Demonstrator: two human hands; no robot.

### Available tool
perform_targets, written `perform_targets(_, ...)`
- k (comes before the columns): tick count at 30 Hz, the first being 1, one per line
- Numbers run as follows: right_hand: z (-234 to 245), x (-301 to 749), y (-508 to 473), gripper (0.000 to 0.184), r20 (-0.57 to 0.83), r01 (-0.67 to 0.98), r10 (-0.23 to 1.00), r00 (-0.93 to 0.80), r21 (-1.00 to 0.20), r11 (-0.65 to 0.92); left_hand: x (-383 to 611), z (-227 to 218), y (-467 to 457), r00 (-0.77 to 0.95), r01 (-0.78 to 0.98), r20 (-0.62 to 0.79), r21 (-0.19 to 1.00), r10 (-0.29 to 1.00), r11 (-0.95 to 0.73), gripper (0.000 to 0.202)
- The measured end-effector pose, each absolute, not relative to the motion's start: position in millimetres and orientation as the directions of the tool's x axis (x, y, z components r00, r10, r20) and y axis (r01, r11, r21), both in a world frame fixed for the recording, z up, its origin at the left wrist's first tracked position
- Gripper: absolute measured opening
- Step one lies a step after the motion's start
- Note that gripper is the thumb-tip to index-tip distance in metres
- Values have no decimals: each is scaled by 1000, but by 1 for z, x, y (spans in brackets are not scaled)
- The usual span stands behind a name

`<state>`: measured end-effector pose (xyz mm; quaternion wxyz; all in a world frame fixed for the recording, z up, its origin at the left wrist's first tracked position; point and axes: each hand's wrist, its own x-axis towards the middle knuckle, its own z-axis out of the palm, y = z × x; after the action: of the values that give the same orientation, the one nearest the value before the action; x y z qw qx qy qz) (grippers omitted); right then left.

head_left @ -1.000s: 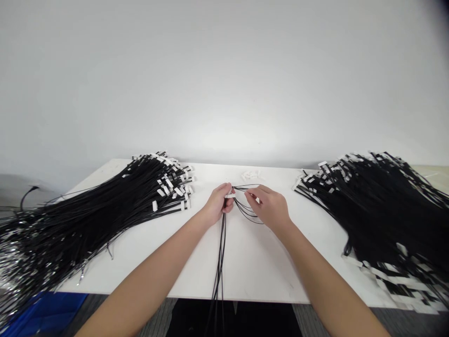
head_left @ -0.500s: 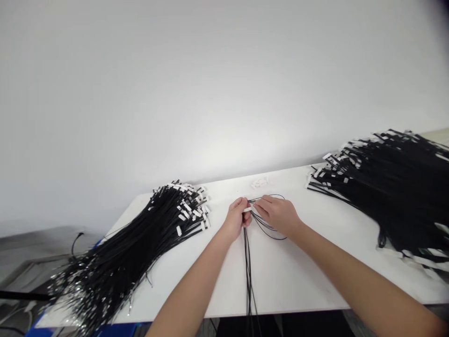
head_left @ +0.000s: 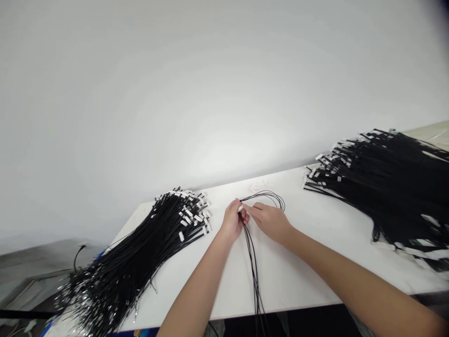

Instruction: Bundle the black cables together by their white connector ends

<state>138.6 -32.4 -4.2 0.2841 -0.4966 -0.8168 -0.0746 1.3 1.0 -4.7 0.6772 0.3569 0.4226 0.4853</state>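
Black wires (head_left: 256, 283), seen in the head view: a thin bundle at mid-bench, pinched in the left hand; one part hangs down over the near edge, another bows out to the right in a loop above the right hand.
Left hand (head_left: 233, 219): closed around the wires, thumb uppermost, fingers curled underneath.
White tag (head_left: 240, 208): small, at the left thumb and across the wires.
Right hand (head_left: 270, 220): index finger stretched toward the tag, its tip right by it, the other fingers bent; whether it grips anything, I cannot tell.
White bits (head_left: 258, 185): a small scatter lying just beyond the loop, toward the wall.
Left pile (head_left: 140, 252): many black wires lying slantwise, white ends toward the middle of the bench, shiny silvery ends at the near left corner.
Right pile (head_left: 396, 187): a thick spread of black wires, with white ends along its far left side and more at its near side.
Bench (head_left: 298, 281): white top, bare around the forearms, its far edge against the wall.
Wall (head_left: 210, 93): plain pale grey, brighter low in the middle.
Black cord (head_left: 77, 255): bent, beyond the left pile.
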Motion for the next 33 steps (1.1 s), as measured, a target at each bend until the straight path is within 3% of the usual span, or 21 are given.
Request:
perform_targets(4, 0, 143, -32, 32, 514, 818, 757, -404, -168, 551, -2, -2, 3, 137, -208, -147, 963, 980, 173, 37)
perform_targets(9, -3, 143, -31, 32, 555, 748, 658, -509, -93, 657, -4, -3, 6, 129, -160, -146, 973, 981, 166, 36)
perform_targets(16, 5, 143, -32, 26, 711, 727, 488, -506, 47, 685, -4, 0, 7, 56, -230, -234, 943, 971, 241, 35)
perform_targets(20, 9, 134, -49, 25, 647, 720, 516, -561, 74, 690, -5, 2, 8, -25, -279, -247, 932, 969, 230, 35)
perform_targets(22, 7, 126, -59, 22, 571, 741, 622, -536, -35, 670, -6, 4, 9, -86, -309, -254, 926, 963, 217, 35)
perform_targets(25, 4, 115, -66, 21, 419, 717, 811, -409, -401, 569, -7, 8, 8, -138, -351, -282, 910, 949, 219, 33)
perform_targets(27, 2, 111, -64, 25, 262, 553, 900, -349, -718, 423, -7, 11, 7, -116, -382, -299, 894, 947, 235, 33)
perform_targets(29, 1, 110, -59, 27, 79, 319, 938, -337, -928, 193, -6, 13, 4, -66, -402, -310, 878, 949, 259, 34)
perform_targets(31, 0, 110, -53, 27, -50, 150, 936, -349, -989, 3, -4, 14, 2, -24, -406, -316, 870, 949, 279, 35)
perform_targets(33, 0, 111, -49, 26, -100, 81, 925, -366, -994, -76, -1, 13, -1, -16, -402, -306, 874, 952, 274, 36)
